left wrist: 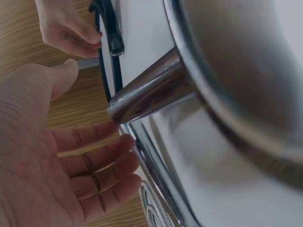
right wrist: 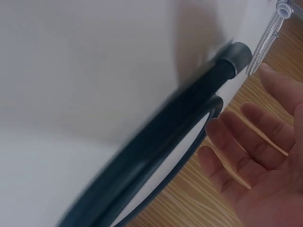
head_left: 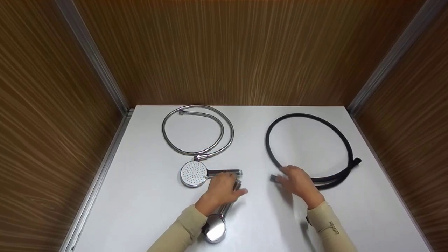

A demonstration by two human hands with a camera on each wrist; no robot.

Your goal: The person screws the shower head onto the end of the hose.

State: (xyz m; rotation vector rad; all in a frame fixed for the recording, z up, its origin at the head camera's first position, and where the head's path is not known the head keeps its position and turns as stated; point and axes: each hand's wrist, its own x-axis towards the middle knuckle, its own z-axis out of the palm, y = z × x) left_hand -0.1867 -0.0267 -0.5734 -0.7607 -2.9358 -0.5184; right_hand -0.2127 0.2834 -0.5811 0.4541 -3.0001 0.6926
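Note:
Two shower heads lie at the front middle of the white table. One shows a white nozzle face (head_left: 193, 174); the other, a chrome shower head (head_left: 215, 229), has its shiny back up. My left hand (head_left: 221, 188) is over their handles, partly covering them. In the left wrist view its fingers are extended, the tips right at a shower head handle (left wrist: 147, 92). To the right, a black shower hose (head_left: 344, 140) lies in a loop. Above its near end fitting (head_left: 273, 177) hovers my right hand (head_left: 297, 182), its fingers spread and loosely bent in the right wrist view, around nothing.
A coiled metal shower hose (head_left: 163, 129) lies behind the shower heads at the back left, its end connector (head_left: 200, 158) close to the white nozzle face. Wood-grain panels (head_left: 224, 52) enclose the table (head_left: 252, 140) at the back and both sides.

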